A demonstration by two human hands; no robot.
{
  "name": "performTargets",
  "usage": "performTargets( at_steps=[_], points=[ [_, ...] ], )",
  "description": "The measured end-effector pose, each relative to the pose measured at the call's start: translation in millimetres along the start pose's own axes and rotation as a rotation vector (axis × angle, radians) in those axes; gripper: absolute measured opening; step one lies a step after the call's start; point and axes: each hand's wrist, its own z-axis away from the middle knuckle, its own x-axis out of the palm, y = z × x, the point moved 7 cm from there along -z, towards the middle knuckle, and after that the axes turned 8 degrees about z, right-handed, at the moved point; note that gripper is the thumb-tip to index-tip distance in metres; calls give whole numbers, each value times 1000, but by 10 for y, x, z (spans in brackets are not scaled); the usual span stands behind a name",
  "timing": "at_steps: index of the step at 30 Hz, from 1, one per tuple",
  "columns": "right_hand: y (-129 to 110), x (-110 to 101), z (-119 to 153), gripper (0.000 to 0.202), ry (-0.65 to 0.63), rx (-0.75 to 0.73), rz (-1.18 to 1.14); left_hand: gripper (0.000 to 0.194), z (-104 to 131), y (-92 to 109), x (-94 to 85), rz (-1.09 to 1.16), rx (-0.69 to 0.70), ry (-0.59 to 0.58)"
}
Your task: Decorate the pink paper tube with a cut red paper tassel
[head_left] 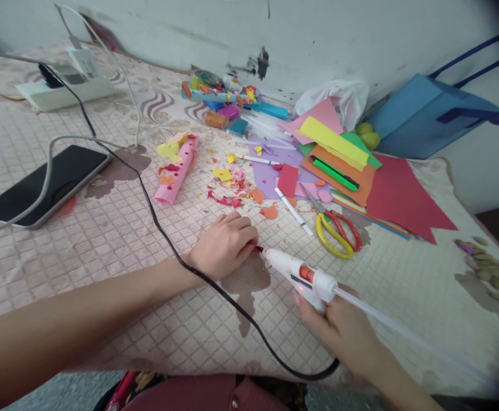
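Note:
My right hand (339, 325) is wrapped round the handle of a white hot glue gun (289, 265), with a long clear glue stick (386, 319) coming out of its back end. The gun's nozzle points left, at a small red piece of paper (256, 249). That piece is pinched in the fingers of my left hand (227, 242), which rests low over the tablecloth; most of it is hidden. The gun's black cord (215, 288) crosses over my left wrist. Beyond my hands lie scissors (338, 233) with yellow and red handles and a white stick (293, 211).
A pink decorated paper tube (177, 171) lies near paper scraps (232, 182). Coloured sheets (403, 194) and a green cutter (333, 173) are at right, a blue bag (433, 117) behind. A tablet-like device (46, 182) and a power strip (65, 91) sit at left.

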Motion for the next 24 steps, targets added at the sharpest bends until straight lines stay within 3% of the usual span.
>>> performTargets(
  at_steps=[19,24],
  points=[
    [104,13,66,23,-45,72,11,14,-4,-2,5,1,-7,-10],
    [233,-86,118,26,93,131,42,15,10,-11,-6,11,12,9]
  ],
)
